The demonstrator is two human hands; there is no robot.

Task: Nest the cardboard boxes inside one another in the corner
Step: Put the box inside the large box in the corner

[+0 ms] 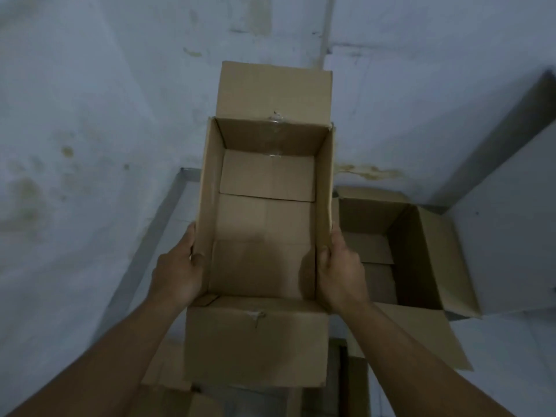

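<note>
Gripping an open brown cardboard box by its long side walls, left hand and right hand both clamp it, raised near the pale stained wall. Second open brown cardboard box sits on the floor at its right, near the corner, flaps splayed

An empty, open-topped brown cardboard box, flaps spread outward, is held aloft. A second open brown cardboard box sits lower right, flaps splayed.
</note>
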